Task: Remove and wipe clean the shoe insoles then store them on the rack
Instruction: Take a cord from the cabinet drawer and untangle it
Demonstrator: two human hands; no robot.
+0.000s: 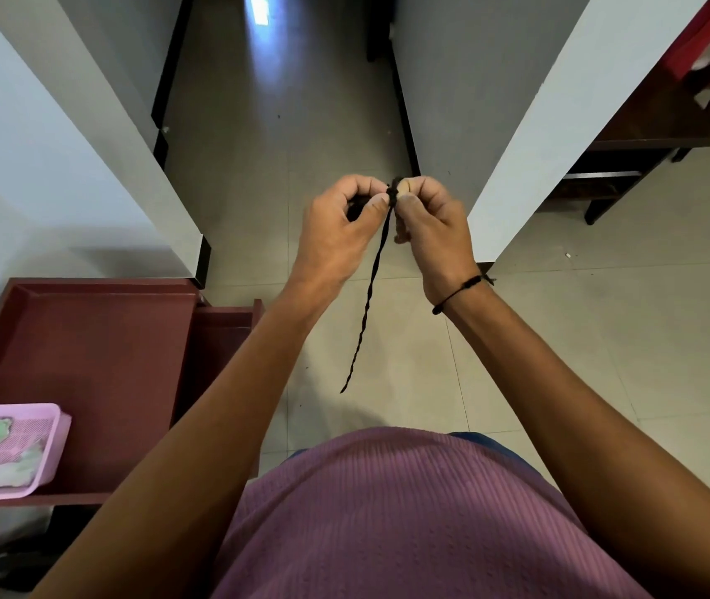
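Note:
A black shoelace (370,291) hangs twisted from between my two hands, held out over the floor at chest height. My left hand (340,227) pinches its bunched top end with thumb and curled fingers. My right hand (431,227) pinches the same knot from the other side, a black thread band on its wrist. The dark red rack (98,339) stands at my lower left against the wall. No shoe or insole shows in the head view.
A pink plastic basket (49,451) with pale green cloths sits on the rack's near corner. White wall corners flank a narrow corridor (275,123) ahead. A dark wooden chair (647,149) stands at the right on the tiled floor.

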